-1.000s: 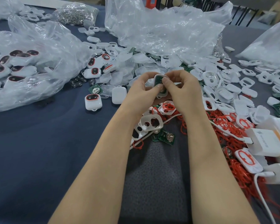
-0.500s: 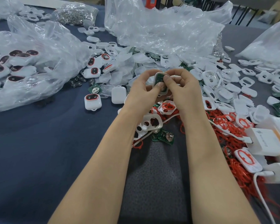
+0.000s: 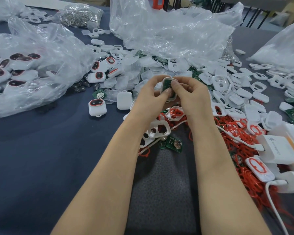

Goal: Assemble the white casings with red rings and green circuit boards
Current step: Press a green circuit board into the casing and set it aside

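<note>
Hands [image 3: 151, 100], casing [image 3: 167, 83] unmoved above cluttered blue table [image 3: 41, 150]

The white casing [image 3: 168, 96], a rounded rectangle, stands near upright with its open side toward the camera and a green circuit board [image 3: 167, 83] seated inside; left hand [image 3: 149, 99] and right hand [image 3: 193, 97] pinch it. From it, red rings [image 3: 236, 133] heap at 4 o'clock, empty casings [image 3: 227, 92] at 3 o'clock, a loose board [image 3: 174, 144] at 6 o'clock
</note>
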Available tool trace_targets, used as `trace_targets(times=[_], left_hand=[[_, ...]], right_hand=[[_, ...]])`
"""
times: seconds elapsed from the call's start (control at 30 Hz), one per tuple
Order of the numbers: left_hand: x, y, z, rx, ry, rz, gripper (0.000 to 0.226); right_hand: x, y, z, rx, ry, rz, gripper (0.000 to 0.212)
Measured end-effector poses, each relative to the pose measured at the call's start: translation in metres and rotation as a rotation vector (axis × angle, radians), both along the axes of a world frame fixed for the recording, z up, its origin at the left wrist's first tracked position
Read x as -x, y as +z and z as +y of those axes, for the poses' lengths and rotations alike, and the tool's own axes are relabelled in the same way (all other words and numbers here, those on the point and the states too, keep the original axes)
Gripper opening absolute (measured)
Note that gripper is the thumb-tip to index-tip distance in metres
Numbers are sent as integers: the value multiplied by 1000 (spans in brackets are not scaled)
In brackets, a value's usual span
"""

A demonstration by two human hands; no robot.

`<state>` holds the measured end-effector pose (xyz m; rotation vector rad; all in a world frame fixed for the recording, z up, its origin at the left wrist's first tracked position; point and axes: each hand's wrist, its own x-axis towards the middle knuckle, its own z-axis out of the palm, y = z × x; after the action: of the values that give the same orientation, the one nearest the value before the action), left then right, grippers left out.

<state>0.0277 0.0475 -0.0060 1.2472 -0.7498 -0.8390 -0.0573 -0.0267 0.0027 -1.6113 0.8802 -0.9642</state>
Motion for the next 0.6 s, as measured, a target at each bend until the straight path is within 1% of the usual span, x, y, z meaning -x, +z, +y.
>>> trace_targets(times=[0.13,0.33,0.43,0.6], left_hand=[[-1,2,1,-8,-8,65,21],[-2,9,1,-1,-14,332,22],[-4,9,1,2,-25,372,21],[-4,11,2,-1,-29,413,17]], right_hand=[[0,0,-1,6,-7,19,11],[2,1,-3,-22,-10,2,8],[2,2,-3,-19,-2,-12,4],[2,3,0,44,-2,-4,10]])
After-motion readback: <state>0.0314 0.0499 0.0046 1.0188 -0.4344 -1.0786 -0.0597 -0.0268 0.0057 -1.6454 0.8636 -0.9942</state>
